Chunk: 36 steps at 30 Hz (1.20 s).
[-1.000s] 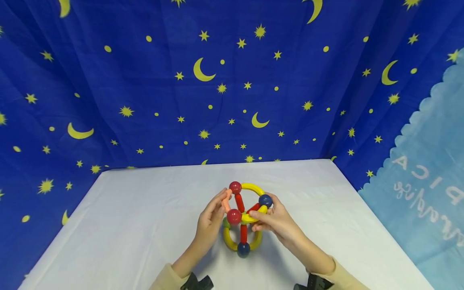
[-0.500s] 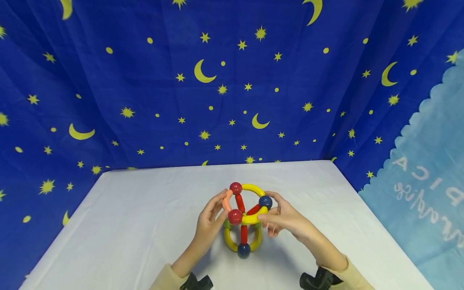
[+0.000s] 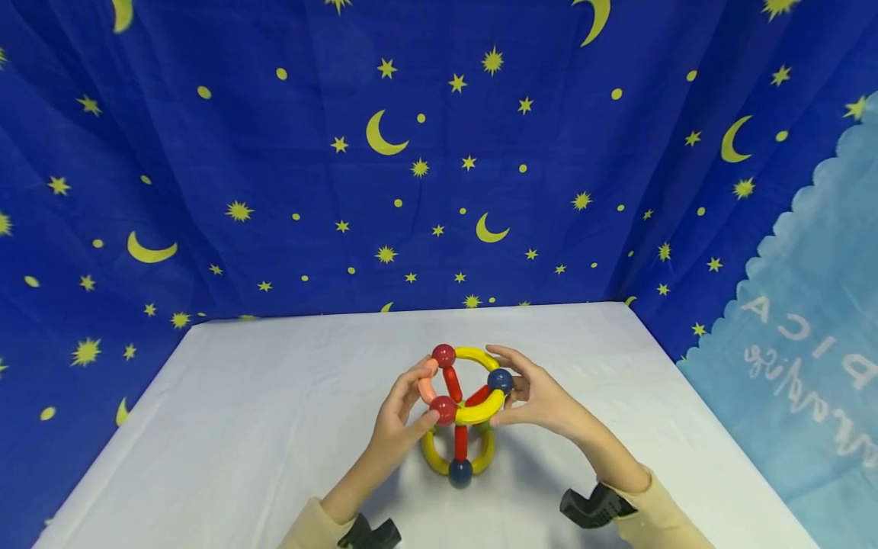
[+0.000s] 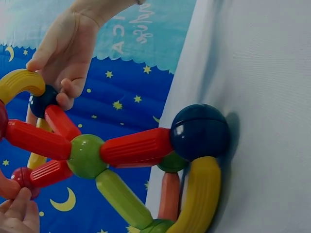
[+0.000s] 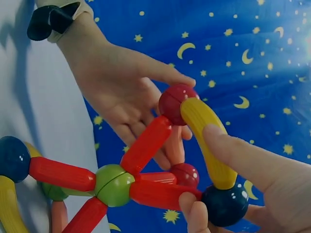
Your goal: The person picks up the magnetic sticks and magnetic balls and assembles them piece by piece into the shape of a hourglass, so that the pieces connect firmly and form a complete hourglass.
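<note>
A ball-and-rod building toy [image 3: 461,442] stands on the white table, its lower blue ball [image 3: 460,473] nearest me. Red rods spread from a green ball [image 4: 86,156] in its middle to an upper ring. My left hand [image 3: 392,418] grips the ring's left side, thumb at the near red ball [image 3: 445,410] and fingers by the pink curved rod [image 3: 426,387]. On the right, my right hand [image 3: 549,400] holds the ring around the blue ball [image 3: 500,380]. Its thumb lies on the near yellow curved rod [image 5: 206,141], with fingers behind the ball.
A white cloth covers the table [image 3: 274,396]. Behind it hangs a blue curtain [image 3: 439,183] with yellow moons and stars. At the right is a light blue cloth [image 3: 809,328] with white lettering. Each wrist carries a black camera mount [image 3: 597,505].
My right hand has shifted slightly outward, its thumb sliding right along the near yellow rod and its index finger rising toward the far one. My left thumb has come onto the near red ball.
</note>
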Motion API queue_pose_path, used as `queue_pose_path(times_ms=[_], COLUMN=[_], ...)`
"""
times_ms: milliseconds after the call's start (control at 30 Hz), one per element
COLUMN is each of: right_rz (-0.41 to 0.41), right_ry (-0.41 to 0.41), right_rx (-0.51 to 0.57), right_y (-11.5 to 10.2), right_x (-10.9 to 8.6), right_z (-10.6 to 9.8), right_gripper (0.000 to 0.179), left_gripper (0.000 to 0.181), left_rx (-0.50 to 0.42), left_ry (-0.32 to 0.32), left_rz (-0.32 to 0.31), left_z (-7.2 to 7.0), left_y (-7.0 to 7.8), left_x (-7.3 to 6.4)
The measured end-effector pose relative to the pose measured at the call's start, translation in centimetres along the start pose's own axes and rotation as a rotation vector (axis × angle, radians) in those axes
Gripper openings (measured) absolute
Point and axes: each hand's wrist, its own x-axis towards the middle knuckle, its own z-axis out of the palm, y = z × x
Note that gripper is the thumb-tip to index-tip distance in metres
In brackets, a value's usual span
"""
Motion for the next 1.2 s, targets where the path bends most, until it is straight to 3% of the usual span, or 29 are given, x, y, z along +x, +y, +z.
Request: queue_pose_path(times_ms=[367,833,1033,1200], right_rz=[-0.026,0.068,0.066,0.098], right_ry=[-0.036,-0.113,-0.118,-0.064], right_rx=[0.073,0.378,0.47,0.481], right_y=[0.3,2.0,2.4,2.8], right_x=[0.2,0.8,0.9,1.0], right_z=[-0.2,-1.5,-1.9,-2.0], right_gripper=[0.095,0.087,0.079,0.064], left_gripper=[0.044,0.044,0.032,0.036], left_rx=[0.001,0.089,0.095,0.105], left_ry=[0.137,0.264,0.286,0.293], left_rz=[-0.01,0.025,0.096,0.189], left_z=[1.3,2.9,3.1,3.2], left_y=[-0.5,0.5,0.1,-0.4], left_x=[-1.0,-1.4,-1.6,-1.5])
